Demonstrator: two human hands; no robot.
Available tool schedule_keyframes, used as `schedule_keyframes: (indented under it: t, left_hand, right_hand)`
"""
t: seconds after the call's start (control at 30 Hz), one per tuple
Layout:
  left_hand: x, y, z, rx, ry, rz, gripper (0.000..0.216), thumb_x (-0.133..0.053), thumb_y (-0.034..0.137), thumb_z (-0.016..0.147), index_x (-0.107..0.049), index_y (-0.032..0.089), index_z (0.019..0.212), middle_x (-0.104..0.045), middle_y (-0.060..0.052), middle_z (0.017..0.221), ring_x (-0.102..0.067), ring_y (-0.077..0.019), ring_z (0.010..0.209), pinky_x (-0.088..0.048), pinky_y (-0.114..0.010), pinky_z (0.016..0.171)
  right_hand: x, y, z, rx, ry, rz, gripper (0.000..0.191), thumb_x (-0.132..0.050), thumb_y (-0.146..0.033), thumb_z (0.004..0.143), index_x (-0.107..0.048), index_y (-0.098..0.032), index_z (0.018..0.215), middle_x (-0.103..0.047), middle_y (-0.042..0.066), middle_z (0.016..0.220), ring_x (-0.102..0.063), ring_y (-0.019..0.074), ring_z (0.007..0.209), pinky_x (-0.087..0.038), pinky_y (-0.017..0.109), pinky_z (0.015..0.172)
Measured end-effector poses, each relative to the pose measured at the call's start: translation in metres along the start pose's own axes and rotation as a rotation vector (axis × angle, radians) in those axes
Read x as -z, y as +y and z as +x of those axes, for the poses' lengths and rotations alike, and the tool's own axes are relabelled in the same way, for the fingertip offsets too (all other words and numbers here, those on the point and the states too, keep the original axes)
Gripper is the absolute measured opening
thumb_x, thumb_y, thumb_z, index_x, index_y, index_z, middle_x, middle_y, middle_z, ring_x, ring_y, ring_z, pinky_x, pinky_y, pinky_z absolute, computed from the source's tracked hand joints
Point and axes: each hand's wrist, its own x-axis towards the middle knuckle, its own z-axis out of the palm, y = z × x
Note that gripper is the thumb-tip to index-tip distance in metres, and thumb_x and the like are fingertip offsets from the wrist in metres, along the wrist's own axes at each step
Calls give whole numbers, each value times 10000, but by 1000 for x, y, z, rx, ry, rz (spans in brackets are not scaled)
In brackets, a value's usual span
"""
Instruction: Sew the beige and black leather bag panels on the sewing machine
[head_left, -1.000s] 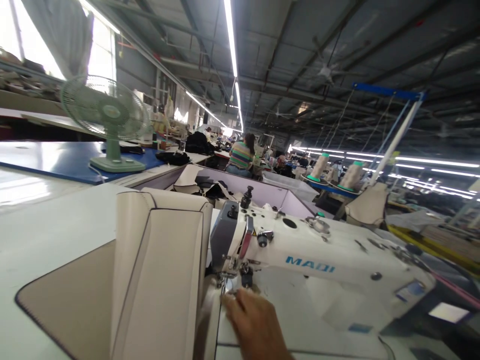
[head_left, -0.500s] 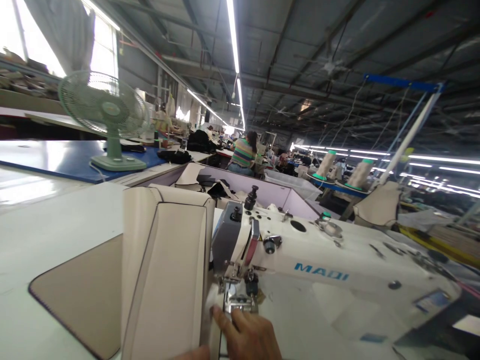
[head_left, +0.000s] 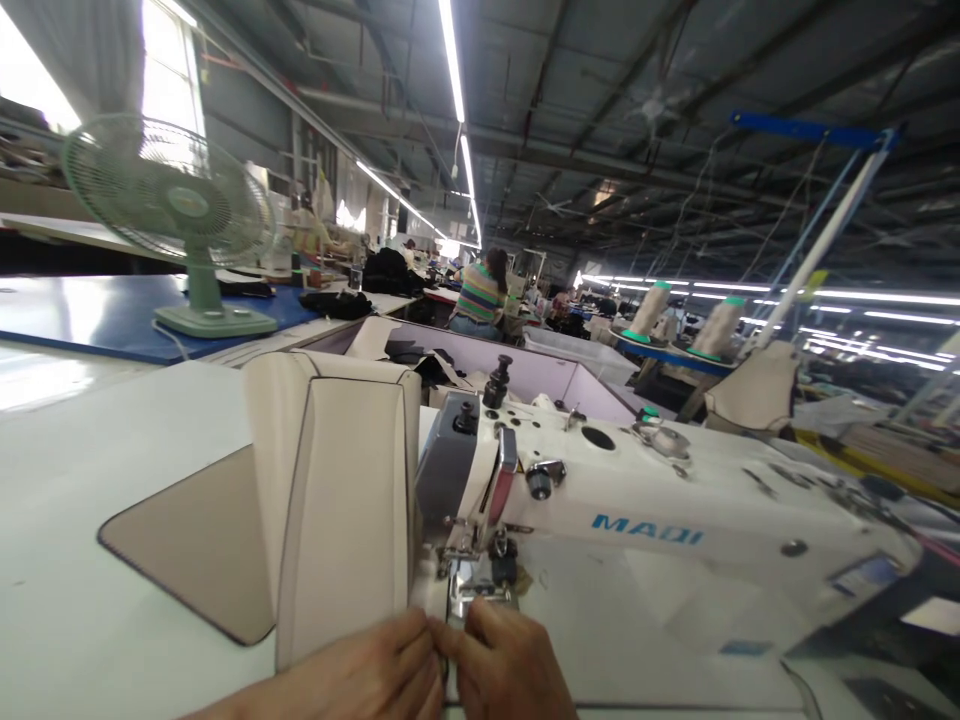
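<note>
A beige leather-look panel (head_left: 349,510) with dark seam lines stands folded up left of the sewing machine (head_left: 637,480). Its flat flap (head_left: 195,545) lies on the white table. My left hand (head_left: 382,665) is closed on the panel's near edge, fingers pressed together. Close beside it, my right hand (head_left: 510,660) has its fingers bent and pinched at the same edge, just in front of the presser foot (head_left: 476,590). The fingertips of both hands meet there. The bit of edge between them is hidden.
A green fan (head_left: 191,215) stands on a blue surface at the left. Behind the machine is a lilac-sided bin (head_left: 540,360) with beige and dark pieces. Thread cones (head_left: 649,310) sit on a stand at the right. Farther back, a person in a striped top (head_left: 480,290) is seen.
My left hand has come up from the bottom edge to meet my right hand at the seam. The panel's flap has shifted right and up in view. The camera has turned slightly.
</note>
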Motion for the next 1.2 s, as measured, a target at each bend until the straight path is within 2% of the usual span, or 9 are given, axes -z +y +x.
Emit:
schedule_keyframes:
  t: [0.17,0.3,0.4,0.5,0.63,0.73,0.83,0.97,1.2]
  left_hand:
    - [-2,-3,-2,11,63,7,46,-595,104,885,-614,102,844,-575,-62,787,-477,-202,688,-348,-375,663]
    - [-7,-4,-3,61,45,-77,77,-586,76,890,-572,124,832,-567,-49,791,-483,-205,717,-333,-374,683]
    - [3,-13,-5,153,-32,-184,115,-638,77,862,-552,152,847,-595,-16,831,-526,-199,837,-332,-422,960]
    - [29,-32,-9,268,-104,-253,350,-777,435,809,-584,196,976,-631,10,1026,-516,-209,1122,-19,-464,1194]
    - [50,-51,-23,236,-132,-165,785,-630,776,744,-513,230,1297,-525,-26,1362,-359,-234,1347,60,-391,1210]
    - [39,-51,-33,193,-82,-86,594,-611,607,876,-533,183,1285,-555,-65,1302,-411,-268,1280,-38,-416,1207]
    - [23,-42,-34,158,85,-28,185,-525,307,972,-623,151,990,-608,-46,926,-518,-227,948,-204,-439,1145]
    - [15,-31,-20,61,218,-147,332,-335,98,1018,-508,146,739,-510,0,722,-432,-162,703,-346,-353,947]
    - [2,-20,-8,7,237,-341,355,-260,87,1022,-500,136,766,-517,-31,735,-432,-166,656,-332,-358,687]
  right_hand:
    - [17,0,-1,-129,-192,217,389,-563,-198,789,-623,-200,1174,-615,65,985,-590,240,895,-479,358,799]
    - [18,-3,12,-144,-344,144,49,-669,-170,819,-646,-198,852,-599,-10,807,-576,170,725,-468,277,653]
    - [12,-3,18,-54,-332,55,193,-605,-97,890,-598,-183,717,-584,-21,740,-563,144,682,-446,260,624]
    - [6,-5,17,-8,-306,34,178,-652,-132,904,-612,-176,736,-588,-14,744,-574,169,724,-457,290,674]
    - [5,-7,13,68,-174,20,143,-728,-91,833,-612,-160,785,-570,-13,747,-555,179,698,-438,302,651]
    - [4,-8,11,131,-96,-6,170,-609,-58,905,-564,-158,775,-545,-4,751,-518,174,678,-408,308,641]
    - [3,-10,10,172,-79,-49,213,-467,-41,972,-553,-148,809,-534,14,775,-499,181,700,-404,323,686]
    - [5,-13,9,229,-33,-76,306,-341,-9,988,-565,-124,814,-521,35,762,-470,192,681,-389,341,671]
    - [1,-18,4,172,205,-82,515,-190,-86,1046,-516,-143,651,-453,14,645,-404,162,551,-248,349,502]
